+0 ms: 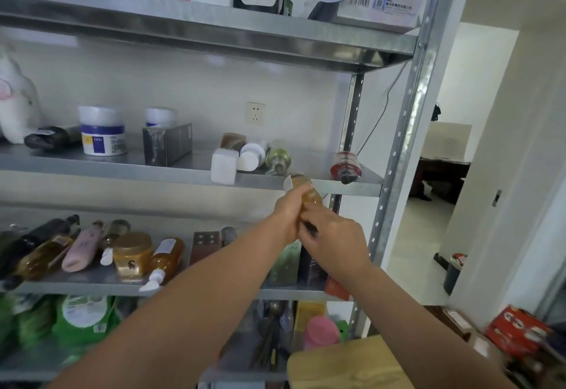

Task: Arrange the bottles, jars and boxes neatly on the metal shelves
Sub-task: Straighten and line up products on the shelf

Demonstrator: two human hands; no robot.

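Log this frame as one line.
left hand: grips amber bottle | right hand: holds its lower end | bottle: raised at front edge of middle shelf, not yet set down

We see grey metal shelves (pixel 122 171), an amber bottle (pixel 311 196), a gold jar (pixel 132 253), a pink tube (pixel 80 250), a white tub (pixel 103 143) banded blue, and a red-and-white striped bottle (pixel 346 168).

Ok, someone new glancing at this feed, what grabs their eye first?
The left hand and right hand grip an amber bottle at centre, in front of the middle shelf's edge. Behind it small bottles lie toppled on that shelf; lower left, a row of bottles lies on its side.
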